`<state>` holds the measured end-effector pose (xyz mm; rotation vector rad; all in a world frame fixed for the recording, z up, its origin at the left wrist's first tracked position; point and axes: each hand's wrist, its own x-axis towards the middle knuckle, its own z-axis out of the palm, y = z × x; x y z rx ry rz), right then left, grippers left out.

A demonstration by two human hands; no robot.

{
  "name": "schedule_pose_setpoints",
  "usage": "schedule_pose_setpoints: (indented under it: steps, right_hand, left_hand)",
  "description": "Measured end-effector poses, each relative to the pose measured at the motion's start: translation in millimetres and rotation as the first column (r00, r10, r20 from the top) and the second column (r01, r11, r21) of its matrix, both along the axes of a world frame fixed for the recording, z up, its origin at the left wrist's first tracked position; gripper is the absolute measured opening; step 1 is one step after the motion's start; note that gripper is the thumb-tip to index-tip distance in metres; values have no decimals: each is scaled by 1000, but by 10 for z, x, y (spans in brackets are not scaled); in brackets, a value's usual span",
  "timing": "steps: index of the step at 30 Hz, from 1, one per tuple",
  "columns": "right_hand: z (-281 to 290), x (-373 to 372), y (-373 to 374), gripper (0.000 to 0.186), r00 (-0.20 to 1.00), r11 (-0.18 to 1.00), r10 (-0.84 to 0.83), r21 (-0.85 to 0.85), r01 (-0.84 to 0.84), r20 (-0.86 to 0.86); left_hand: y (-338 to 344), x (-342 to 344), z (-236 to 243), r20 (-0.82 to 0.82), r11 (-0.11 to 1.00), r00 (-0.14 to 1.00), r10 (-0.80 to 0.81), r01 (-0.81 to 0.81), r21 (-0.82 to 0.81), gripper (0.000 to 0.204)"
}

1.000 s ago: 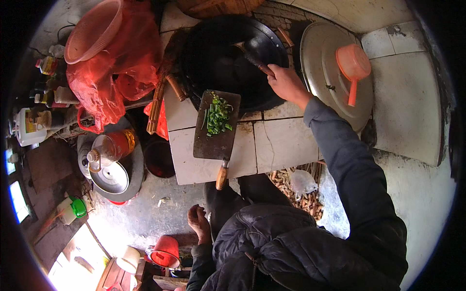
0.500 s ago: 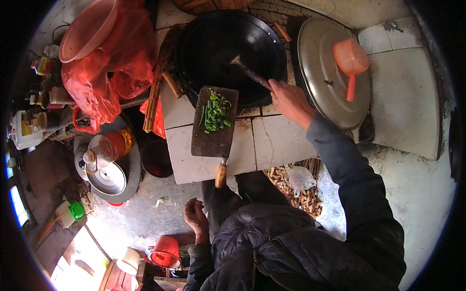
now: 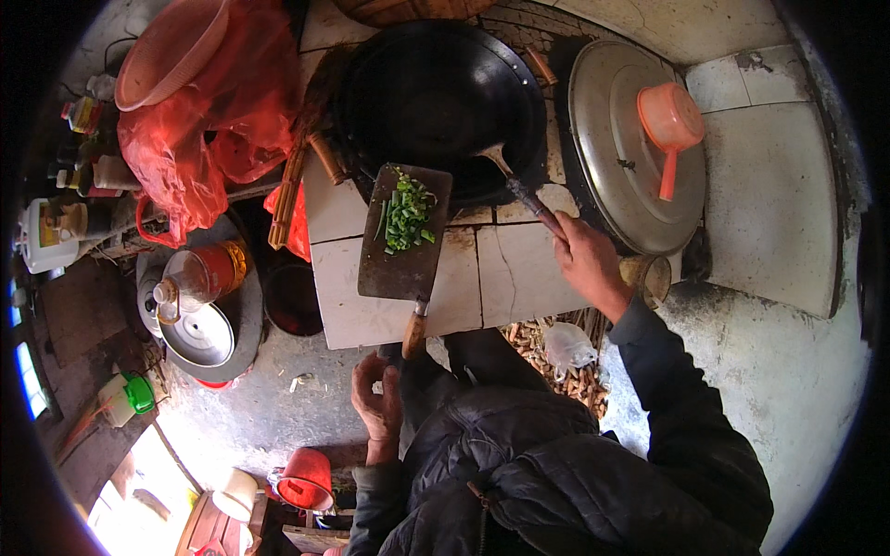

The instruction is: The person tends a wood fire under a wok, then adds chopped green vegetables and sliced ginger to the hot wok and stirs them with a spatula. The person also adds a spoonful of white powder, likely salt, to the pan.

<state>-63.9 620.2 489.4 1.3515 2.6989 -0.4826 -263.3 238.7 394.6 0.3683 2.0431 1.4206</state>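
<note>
Guess we're scraping the round black wok: right grip clasping dark-handled metal spatula, four o'clock; left grip slack, empty; next needs steadiness.

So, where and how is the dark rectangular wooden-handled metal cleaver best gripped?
Probably by its brown wooden handle, from the near side: it sticks out past the edge of the white tiled counter. Keep the flat dark blade level, as chopped greens lie on it.

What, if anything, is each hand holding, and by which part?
The right hand holds the spatula by the end of its dark handle; the left hand, nothing visible.
</note>
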Motion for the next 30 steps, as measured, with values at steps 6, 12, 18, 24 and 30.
schedule_pose_setpoints:
  steps: [6, 12, 18, 24, 30]
  right_hand:
    - [-59, 181, -455, 47, 991, 999, -15, -47, 9, -136]
    - [-125, 249, -660, 51, 961, 998, -14, -56, -1, -276]
    - [-86, 245, -743, 47, 953, 989, -73, -143, 32, -293]
    - [-104, 227, -670, 46, 928, 985, -98, -166, 40, -359]
    - [-131, 237, -671, 45, 922, 986, -88, -168, 26, -376]
  left_hand:
    - [381, -25, 149, -131, 968, 973, -189, 162, -189, 58]
    - [496, 5, 120, -207, 905, 910, -359, 286, -315, 63]
    - [629, 45, 24, -376, 880, 809, -451, 333, -339, 58]
    - [746, 95, -27, -404, 871, 788, -464, 325, -368, 52]
    - [804, 122, -74, -413, 888, 805, -426, 286, -359, 44]
